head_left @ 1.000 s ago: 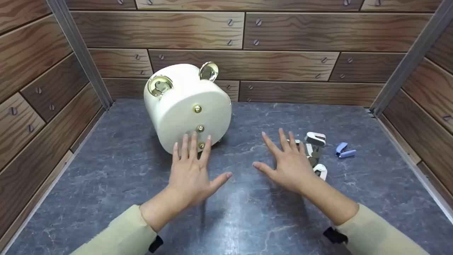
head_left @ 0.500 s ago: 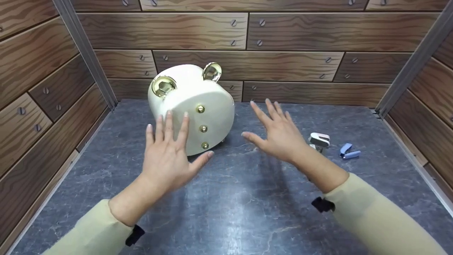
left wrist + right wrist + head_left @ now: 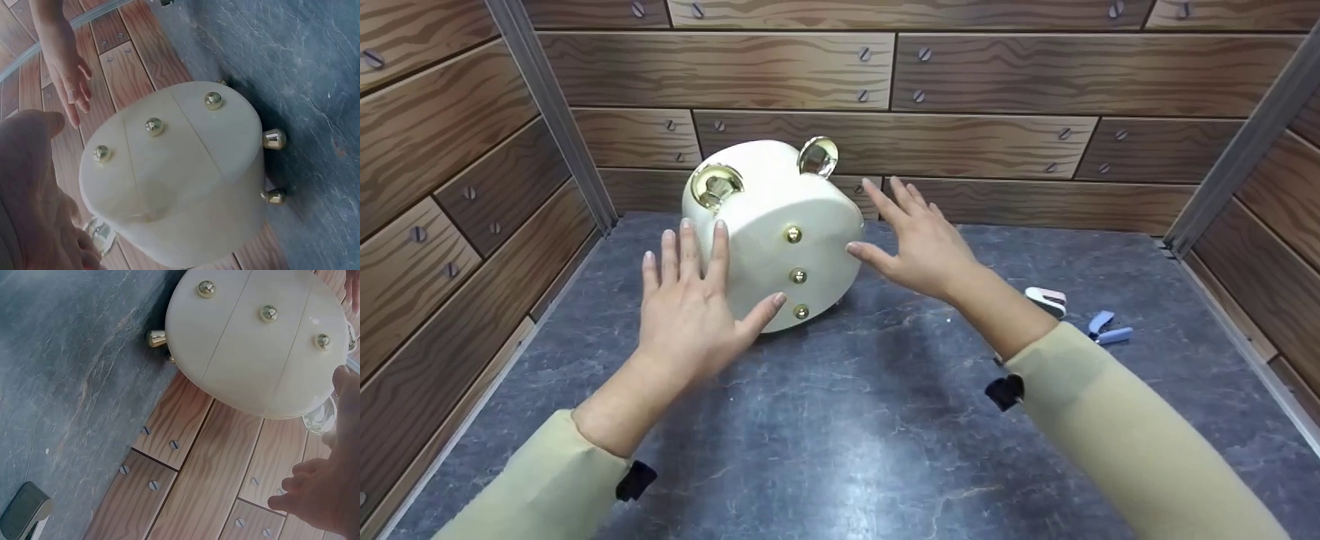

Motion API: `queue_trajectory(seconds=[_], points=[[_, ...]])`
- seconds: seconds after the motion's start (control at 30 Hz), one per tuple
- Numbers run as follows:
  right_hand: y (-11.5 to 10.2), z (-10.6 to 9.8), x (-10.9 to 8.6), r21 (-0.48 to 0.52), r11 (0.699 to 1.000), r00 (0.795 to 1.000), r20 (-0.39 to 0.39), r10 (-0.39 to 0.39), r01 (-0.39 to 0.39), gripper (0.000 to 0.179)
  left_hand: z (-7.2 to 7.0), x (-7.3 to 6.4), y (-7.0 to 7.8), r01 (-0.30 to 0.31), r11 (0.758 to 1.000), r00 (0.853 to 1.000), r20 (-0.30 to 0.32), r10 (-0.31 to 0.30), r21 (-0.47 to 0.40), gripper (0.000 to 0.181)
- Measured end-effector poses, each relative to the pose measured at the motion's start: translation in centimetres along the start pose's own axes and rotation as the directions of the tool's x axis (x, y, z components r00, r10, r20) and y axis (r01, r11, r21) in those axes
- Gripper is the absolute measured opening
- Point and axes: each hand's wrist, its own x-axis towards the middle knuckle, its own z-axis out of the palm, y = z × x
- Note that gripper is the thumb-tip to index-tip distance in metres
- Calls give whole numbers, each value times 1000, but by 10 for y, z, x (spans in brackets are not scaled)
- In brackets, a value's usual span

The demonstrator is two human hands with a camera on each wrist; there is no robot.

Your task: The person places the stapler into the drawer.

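Note:
A white, rounded mini drawer cabinet (image 3: 765,255) stands at the back left of the table, with gold ears on top. Three gold knobs run down its front, one per drawer, and seams between the drawers show in the left wrist view (image 3: 169,163). Short gold feet hold it up. My left hand (image 3: 682,322) is spread, fingers straight, before the cabinet's left side and overlapping its edge in the head view. My right hand (image 3: 922,244) is at its right side, fingers extended, thumb tip near the cabinet's edge. Neither hand holds anything.
To the right lie a small white-and-dark stapler (image 3: 1046,301) and a small blue stapler (image 3: 1110,330); my right forearm covers the spot beside them. Wood-patterned walls (image 3: 997,75) enclose the dark marbled table (image 3: 840,420) at the back and sides.
Both hands have moved: the left went left and up along the cabinet's front, the right went left and away toward the cabinet's right side. The cabinet stays put; the view shifts slightly.

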Motion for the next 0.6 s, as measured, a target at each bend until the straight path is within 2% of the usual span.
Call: queue_trajectory(seconds=[0.43, 0.6], points=[[-4, 15, 24, 91, 995, 999, 29, -38, 35, 90, 12, 11, -7, 6, 995, 1000, 11, -5, -98, 118], [-8, 17, 27, 145, 988, 997, 59, -55, 46, 89, 18, 15, -8, 2, 985, 1000, -21, -6, -175, 116]])
